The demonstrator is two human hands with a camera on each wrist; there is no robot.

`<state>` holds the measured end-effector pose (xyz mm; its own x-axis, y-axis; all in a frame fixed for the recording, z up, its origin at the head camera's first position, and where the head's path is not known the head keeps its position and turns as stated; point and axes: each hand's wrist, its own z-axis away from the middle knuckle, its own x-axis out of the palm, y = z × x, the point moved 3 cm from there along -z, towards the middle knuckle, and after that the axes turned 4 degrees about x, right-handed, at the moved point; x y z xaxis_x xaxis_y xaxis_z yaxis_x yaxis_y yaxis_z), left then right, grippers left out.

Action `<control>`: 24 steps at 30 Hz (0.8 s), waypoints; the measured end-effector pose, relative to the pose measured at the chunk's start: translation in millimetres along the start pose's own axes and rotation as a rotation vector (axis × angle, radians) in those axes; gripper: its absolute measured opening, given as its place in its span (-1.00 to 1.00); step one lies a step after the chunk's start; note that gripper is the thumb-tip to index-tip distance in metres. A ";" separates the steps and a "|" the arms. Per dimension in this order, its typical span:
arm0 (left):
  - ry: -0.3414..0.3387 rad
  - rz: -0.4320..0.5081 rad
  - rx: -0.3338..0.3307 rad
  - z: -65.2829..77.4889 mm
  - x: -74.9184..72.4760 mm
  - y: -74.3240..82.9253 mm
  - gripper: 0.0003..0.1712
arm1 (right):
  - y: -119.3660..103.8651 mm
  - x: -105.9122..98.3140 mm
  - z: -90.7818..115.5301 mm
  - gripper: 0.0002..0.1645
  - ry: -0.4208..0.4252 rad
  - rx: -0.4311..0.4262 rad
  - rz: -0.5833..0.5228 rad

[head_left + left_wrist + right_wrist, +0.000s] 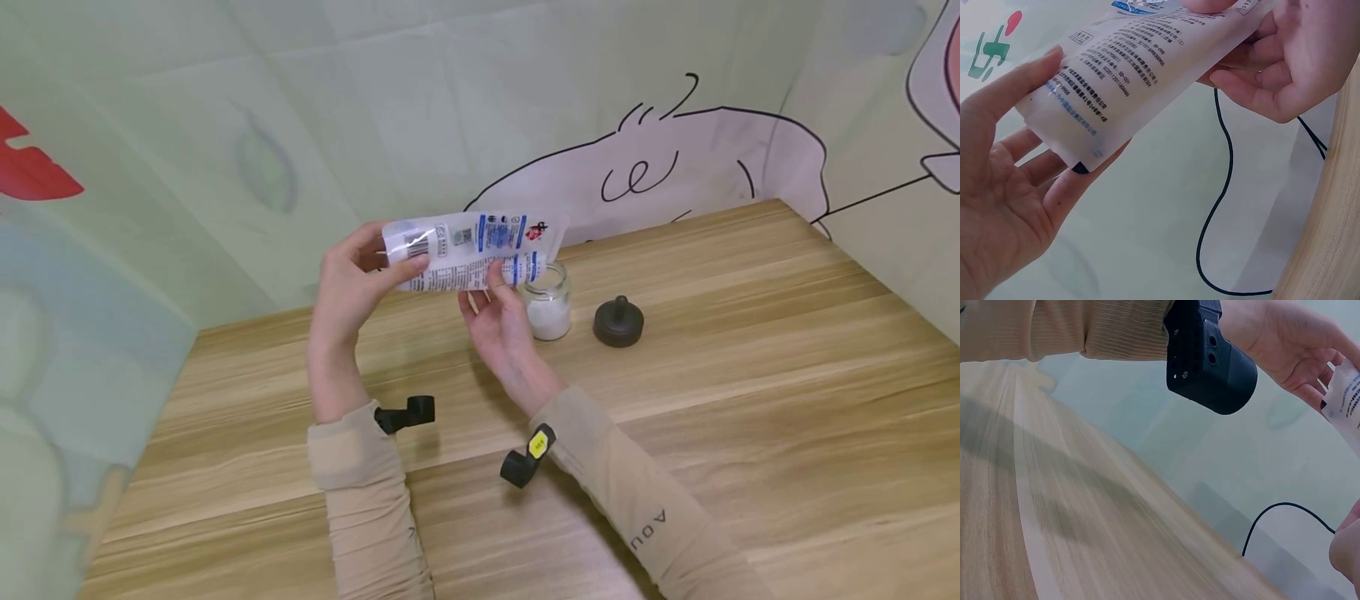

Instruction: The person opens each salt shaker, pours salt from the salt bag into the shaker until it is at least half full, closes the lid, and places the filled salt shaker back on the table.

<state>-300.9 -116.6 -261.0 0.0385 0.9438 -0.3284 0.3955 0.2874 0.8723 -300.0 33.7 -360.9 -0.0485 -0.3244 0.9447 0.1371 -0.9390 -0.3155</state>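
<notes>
A white printed plastic pouch (465, 248) is held tilted above the table, its right end over the mouth of a glass jar (549, 312). My left hand (352, 283) grips the pouch's left end, thumb across the printed face. Near the other end, my right hand (506, 329) pinches the lower edge with the thumb in front and fingers behind. White contents fill the lower part of the jar. The left wrist view has the pouch (1104, 87) between both hands. Whether anything pours from the pouch cannot be seen.
A dark lid (618, 322) with a knob lies on the wooden table (720, 400), right of the jar. Behind the table hangs a pale wall sheet (390, 108) with cartoon drawings. Black wrist mounts (517, 468) stick out from both sleeves.
</notes>
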 end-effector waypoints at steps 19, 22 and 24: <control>0.008 0.005 0.003 -0.8 1.0 0.3 -0.49 | 0.8 1.5 2.0 -0.67 -0.018 0.028 -0.043; 0.008 0.006 0.001 -0.6 0.9 0.4 -0.48 | 1.5 1.7 1.5 -0.60 -0.037 0.042 -0.051; 0.008 0.005 0.001 -0.5 0.9 0.6 -0.48 | 1.7 1.8 1.2 -0.53 -0.048 0.045 -0.053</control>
<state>-301.1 -115.5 -260.6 0.0336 0.9464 -0.3213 0.3964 0.2825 0.8735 -298.7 31.6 -359.7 -0.0099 -0.2673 0.9636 0.1802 -0.9483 -0.2612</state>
